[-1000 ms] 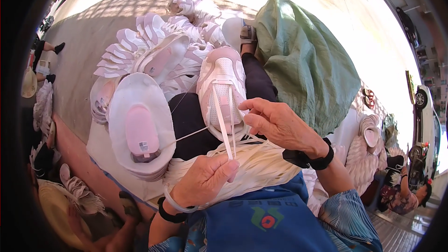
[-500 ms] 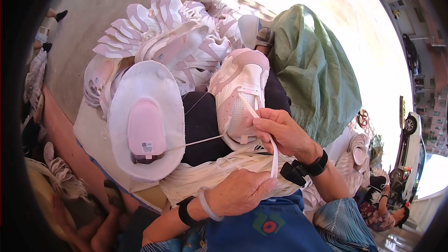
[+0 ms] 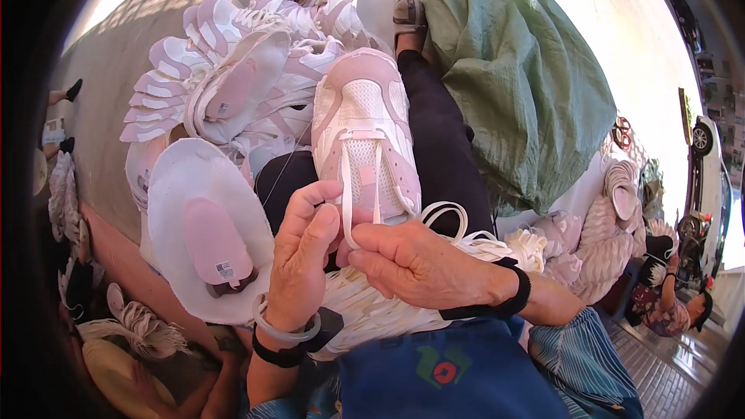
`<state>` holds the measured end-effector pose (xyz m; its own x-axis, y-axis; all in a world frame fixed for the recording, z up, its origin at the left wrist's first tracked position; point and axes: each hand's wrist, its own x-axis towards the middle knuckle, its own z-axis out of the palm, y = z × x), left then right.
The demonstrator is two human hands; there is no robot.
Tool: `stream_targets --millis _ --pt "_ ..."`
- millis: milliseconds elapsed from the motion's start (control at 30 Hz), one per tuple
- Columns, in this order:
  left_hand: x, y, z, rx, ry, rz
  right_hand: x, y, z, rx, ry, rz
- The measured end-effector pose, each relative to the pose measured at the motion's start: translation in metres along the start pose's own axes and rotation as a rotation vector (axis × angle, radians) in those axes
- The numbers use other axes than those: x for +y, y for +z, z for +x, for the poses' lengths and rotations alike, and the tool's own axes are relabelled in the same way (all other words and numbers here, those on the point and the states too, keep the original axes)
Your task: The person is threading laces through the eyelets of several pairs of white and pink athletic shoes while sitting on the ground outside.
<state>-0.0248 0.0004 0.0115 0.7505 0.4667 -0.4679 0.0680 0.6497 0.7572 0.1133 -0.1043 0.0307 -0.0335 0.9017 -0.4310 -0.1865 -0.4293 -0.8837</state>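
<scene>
On my lap a pink and white sneaker upper [image 3: 363, 81] lies toe away from me, with a flat white shoelace [image 3: 347, 178] through its lowest eyelets. Both lace ends come back toward me over the mesh tongue. My right hand [image 3: 423, 264] pinches the left strand of the lace between thumb and fingers. Close on its left, my left hand [image 3: 295, 260] is raised beside the lace, thumb and forefinger apart; its other fingertips are partly hidden near the right hand's. A bundle of cream-white laces [image 3: 365, 318] lies under my wrists, over the blue apron [image 3: 403, 372].
Left of the upper sits a white fuzzy-lined shoe piece with a pink insole [image 3: 209, 240]. Stacked uppers [image 3: 174, 81] fan out beyond it. A green sack [image 3: 516, 85] stands at the right, with more uppers [image 3: 597, 240] below it. Other people sit at both sides.
The upper has turned straighter, and both lace strands now run toward me. My left hand has risen to the lace at the tongue; my right hand has moved down and left beside it.
</scene>
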Motion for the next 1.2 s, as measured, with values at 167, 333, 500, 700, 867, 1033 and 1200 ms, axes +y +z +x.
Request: stream_targets --millis 167,333,500,700,867,1033,1200 --pt "-0.002 0.011 0.016 0.096 0.045 0.256 0.02 0.006 0.005 0.051 -0.275 -0.341" --pt "0.002 0.015 0.025 -0.019 -0.144 0.372 0.035 0.011 -0.001 -0.069 -0.464 -0.727" --pt "0.008 0.018 0.027 -0.074 -0.239 0.492 0.036 0.012 -0.003 -0.036 -0.434 -0.652" --pt "0.0 0.025 0.019 0.013 -0.078 0.248 0.022 -0.008 -0.024 0.064 -0.531 -0.669" --pt "0.006 0.038 0.0 -0.015 0.161 0.142 0.006 -0.051 -0.034 0.048 -0.336 -0.449" --pt "-0.003 0.062 -0.016 -0.158 0.031 0.246 0.014 -0.044 -0.009 0.158 -0.235 -0.485" --pt "-0.004 0.058 -0.021 -0.246 -0.029 0.201 0.024 -0.05 0.02 0.162 0.004 0.018"
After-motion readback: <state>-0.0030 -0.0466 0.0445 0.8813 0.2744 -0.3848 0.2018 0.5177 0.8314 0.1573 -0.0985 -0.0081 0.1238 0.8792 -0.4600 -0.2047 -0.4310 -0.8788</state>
